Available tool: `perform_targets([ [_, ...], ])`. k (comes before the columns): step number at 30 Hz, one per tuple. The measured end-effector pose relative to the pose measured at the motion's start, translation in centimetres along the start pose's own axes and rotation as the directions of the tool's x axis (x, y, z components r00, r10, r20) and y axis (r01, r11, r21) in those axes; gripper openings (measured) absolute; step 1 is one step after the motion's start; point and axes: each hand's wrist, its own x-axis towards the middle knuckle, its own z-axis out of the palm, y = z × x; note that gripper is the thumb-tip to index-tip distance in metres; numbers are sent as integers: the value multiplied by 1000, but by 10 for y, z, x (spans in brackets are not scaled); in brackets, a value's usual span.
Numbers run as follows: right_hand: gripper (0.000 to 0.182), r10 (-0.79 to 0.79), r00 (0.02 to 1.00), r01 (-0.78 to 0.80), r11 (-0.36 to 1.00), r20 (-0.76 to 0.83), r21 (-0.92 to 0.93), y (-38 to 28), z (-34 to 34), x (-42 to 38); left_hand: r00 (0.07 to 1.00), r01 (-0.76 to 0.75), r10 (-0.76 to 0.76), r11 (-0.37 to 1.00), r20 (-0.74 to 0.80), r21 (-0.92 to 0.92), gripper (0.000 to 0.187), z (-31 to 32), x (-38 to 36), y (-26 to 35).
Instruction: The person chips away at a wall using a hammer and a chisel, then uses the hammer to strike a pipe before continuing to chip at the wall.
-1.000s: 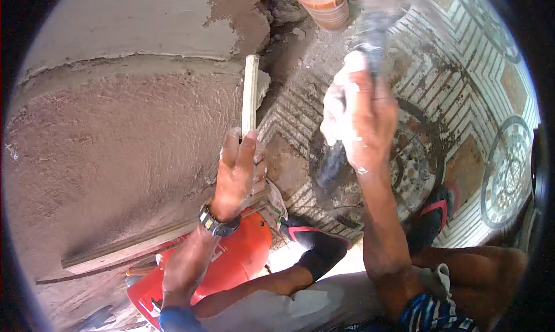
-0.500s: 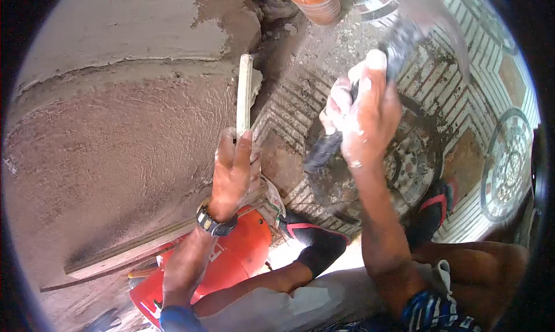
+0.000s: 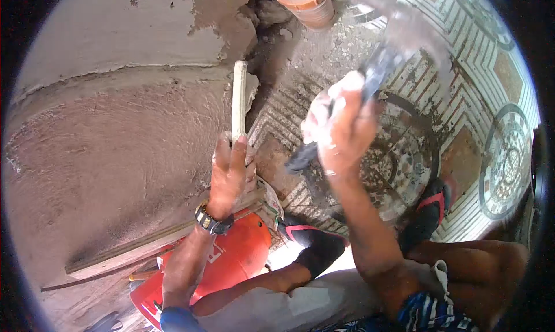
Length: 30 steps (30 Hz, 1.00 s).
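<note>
We have the plastered wall [image 3: 115, 153] on our left and the tiled floor [image 3: 462, 101] on our right, and the wooden strip [image 3: 238, 101] stands upright against the wall's edge with our left hand [image 3: 228, 173] at its lower end. Our right hand [image 3: 338, 130] is raised over the floor to the right of the strip, with the hammer [image 3: 376, 72] in it. A pot [image 3: 303, 2] sits on the floor beyond the strip, a plank [image 3: 144, 245] lies along the foot of the wall, and a bucket [image 3: 231, 257] sits under our left wrist, with our feet [image 3: 315, 245] on the floor to its right.
</note>
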Motion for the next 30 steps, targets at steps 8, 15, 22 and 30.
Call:
perform_targets([
  [8,30,353,925,-277,880,141,-385,38,-23,5,999,-19,20,1000,35,-3,15,-4,3,-6],
  [15,30,83,987,-62,986,136,-152,55,-23,6,999,-39,39,999,0,21,15,0,2,2],
  [22,37,453,888,-389,834,81,-391,18,-25,20,999,20,-19,999,30,-28,21,3,8,14],
  [30,37,377,920,-337,901,108,-272,-19,-14,28,856,-478,436,463,277,747,48,-37,29,-46],
])
